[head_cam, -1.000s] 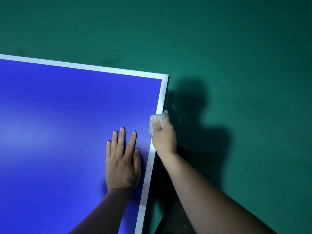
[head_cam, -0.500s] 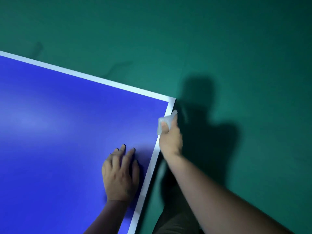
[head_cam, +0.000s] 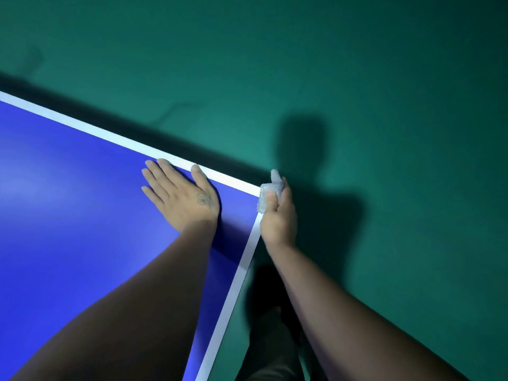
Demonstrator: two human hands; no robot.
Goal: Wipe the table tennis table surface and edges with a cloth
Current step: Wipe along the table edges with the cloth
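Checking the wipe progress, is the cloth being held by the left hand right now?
No, the right hand grips the cloth at the table corner, while the left hand rests flat on the blue surface.

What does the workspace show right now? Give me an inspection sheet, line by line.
Surface: blue table tennis table with white border, corner at right.
Job's things: crumpled pale cloth at the table's corner.
Clutter: nothing seen.
Hands: left hand flat on the blue top, fingers reaching the far white line; right hand grips the cloth against the corner edge.
Cables: nothing seen.
Surroundings: green floor, the person's shadow on it.
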